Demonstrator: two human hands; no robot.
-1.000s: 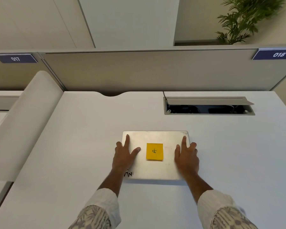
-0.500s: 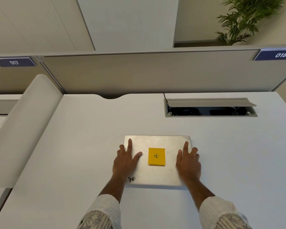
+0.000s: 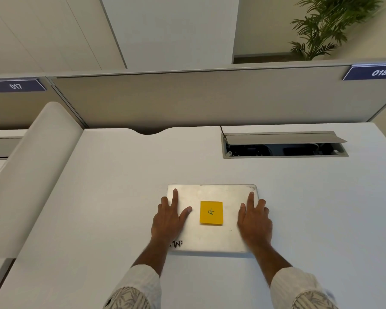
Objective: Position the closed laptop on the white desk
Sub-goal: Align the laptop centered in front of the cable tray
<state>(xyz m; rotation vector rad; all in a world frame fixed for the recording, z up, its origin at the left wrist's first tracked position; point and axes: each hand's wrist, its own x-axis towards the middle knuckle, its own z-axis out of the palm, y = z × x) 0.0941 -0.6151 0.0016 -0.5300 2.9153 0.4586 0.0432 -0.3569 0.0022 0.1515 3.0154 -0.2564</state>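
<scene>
While both hands stay flat, fingers apart, the laptop hasn't shifted.

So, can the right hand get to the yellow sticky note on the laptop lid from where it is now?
Probably yes. The right hand lies flat on the closed laptop, just beside the yellow sticky note, with only bare lid between them.

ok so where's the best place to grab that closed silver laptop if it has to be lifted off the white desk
Probably by its two short side edges, one hand from each side. The closed silver laptop lies flat on the white desk, so only its thin edges offer purchase. The left hand and right hand already rest flat there.
</scene>
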